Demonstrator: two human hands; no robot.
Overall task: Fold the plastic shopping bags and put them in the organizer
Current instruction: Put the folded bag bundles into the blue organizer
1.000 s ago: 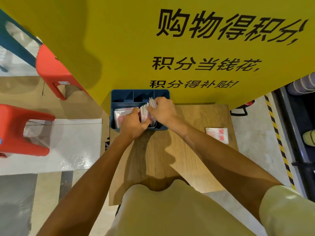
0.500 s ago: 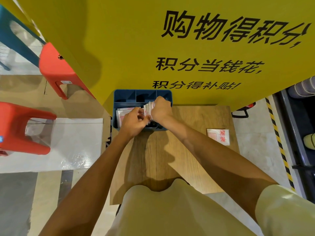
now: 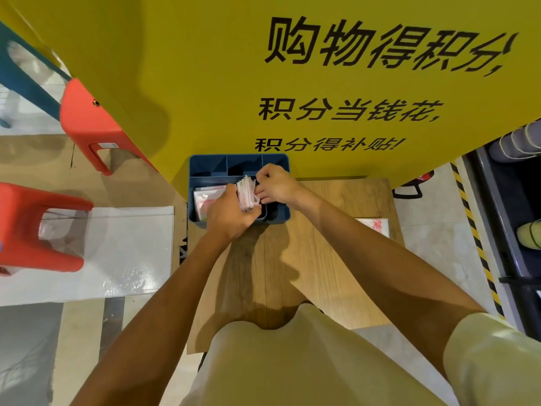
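Yellow sign panel with black Chinese lettering fills the far side, standing right behind the worktop. Wooden worktop in the middle, person's pale yellow shirt at the near edge. Left of it a white glossy surface, two red plastic stools on that side, far one partly behind the panel, a teal stool at far left. Black-and-yellow hazard stripe on the floor at right.

Blue organizer sits at the worktop's far-left corner, against the panel. Three small compartments along its far side, larger ones nearer. Left near compartment holds folded plastic bags lying flat, white with red print.

Both hands over the organizer's near-middle section. Left hand closed around a stack of folded bags, standing on edge, from the left/near side. Right hand on the stack's right side, fingers curled, fingertips touching the bags; can't tell whether it's actually pinching one or just pressing. Bottom of the stack is hidden by the left hand, so can't tell how deep it sits in the compartment.

One more folded bag, white with red print, flat on the worktop at right, partly hidden by the right forearm, well apart from the organizer
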